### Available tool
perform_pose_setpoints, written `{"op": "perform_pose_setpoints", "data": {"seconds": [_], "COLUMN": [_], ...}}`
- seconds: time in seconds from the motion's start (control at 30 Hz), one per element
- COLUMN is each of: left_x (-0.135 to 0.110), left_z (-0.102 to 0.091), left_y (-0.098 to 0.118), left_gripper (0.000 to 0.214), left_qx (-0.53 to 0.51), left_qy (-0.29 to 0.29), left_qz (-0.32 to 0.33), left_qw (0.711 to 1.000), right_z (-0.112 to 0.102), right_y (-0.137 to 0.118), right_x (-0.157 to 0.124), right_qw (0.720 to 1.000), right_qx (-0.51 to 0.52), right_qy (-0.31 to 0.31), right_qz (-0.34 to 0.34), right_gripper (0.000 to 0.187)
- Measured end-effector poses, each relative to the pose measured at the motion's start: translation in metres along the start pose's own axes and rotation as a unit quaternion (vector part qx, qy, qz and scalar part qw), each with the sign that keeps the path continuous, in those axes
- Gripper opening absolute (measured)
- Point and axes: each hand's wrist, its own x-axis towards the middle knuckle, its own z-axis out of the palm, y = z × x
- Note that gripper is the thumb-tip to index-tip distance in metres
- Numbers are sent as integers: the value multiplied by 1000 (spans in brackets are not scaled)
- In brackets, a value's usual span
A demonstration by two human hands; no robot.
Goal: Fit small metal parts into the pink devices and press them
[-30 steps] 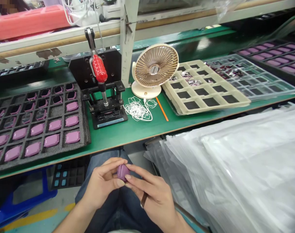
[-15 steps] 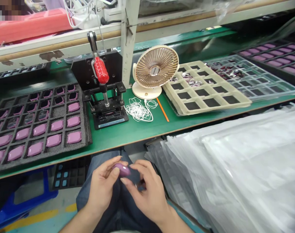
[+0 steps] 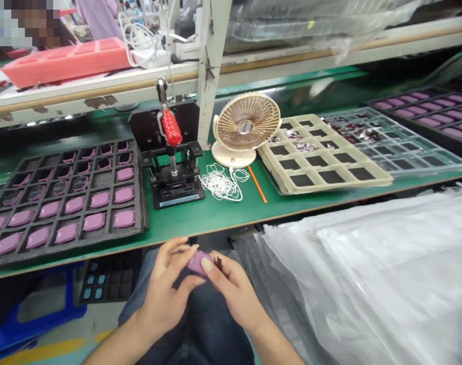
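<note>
A small purple watch case (image 3: 198,262) is between my hands above my lap, its smooth purple side facing up. My right hand (image 3: 231,284) grips its right end, thumb pressed on top. A thin dark tool tip (image 3: 219,262) sticks up between the right fingers; its kind is hard to make out. My left hand (image 3: 172,279) curves around the left end, index fingertip at the top corner and thumb by the lower edge. On the bench ahead, a black foam tray (image 3: 145,213) holds several similar purple cases, some face down, some showing dark screens.
A black toggle press (image 3: 173,172) with a red handle stands beside the tray. Right of it are a beige fan (image 3: 248,126), a tangled white cable (image 3: 221,183), an orange stick (image 3: 258,185) and a cream compartment tray (image 3: 325,157). White plastic sheets (image 3: 386,268) lie at right.
The purple case has turned flatter, and my right thumb has moved onto it. My left thumb has come off its top to the lower edge. The camera view has tilted up slightly.
</note>
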Motion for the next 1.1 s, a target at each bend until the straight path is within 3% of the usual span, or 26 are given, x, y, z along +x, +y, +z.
{"op": "perform_pose_setpoints", "data": {"seconds": [0.1,0.2,0.27,0.37,0.43,0.5,0.63,0.83,0.97,1.1], "left_x": [7,19,35,71,95,112,119,105,99,98], "left_z": [-15,-25,-27,-23,-17,-12,-8,-5,-2,0], "left_y": [-2,-4,-6,-14,-23,-31,-42,-34,-29,-31], "left_gripper": [64,64,46,24,19,16,13,14,15,16], "left_qx": [139,179,200,238,259,272,281,269,253,231], "left_qy": [-51,-45,-13,28,31,23,-2,-42,-55,-46], "left_qz": [185,238,209,142,118,107,88,84,88,92], "left_qw": [972,953,957,960,958,956,956,959,962,967], "right_z": [-6,-12,-17,-21,-19,-15,-10,-19,-23,-18], "right_y": [-5,-21,-44,-93,-126,-151,-168,-160,-160,-195], "right_x": [10,25,42,82,114,144,180,174,164,177], "right_qw": [996,996,978,894,839,801,764,725,723,742], "right_qx": [54,-65,-194,-303,-321,-351,-418,-448,-441,-373], "right_qy": [-50,-62,26,208,220,156,60,102,118,140], "right_qz": [47,10,-67,-255,-380,-459,-488,-513,-519,-538], "right_gripper": [51,55,55,34,33,46,41,34,25,34]}}
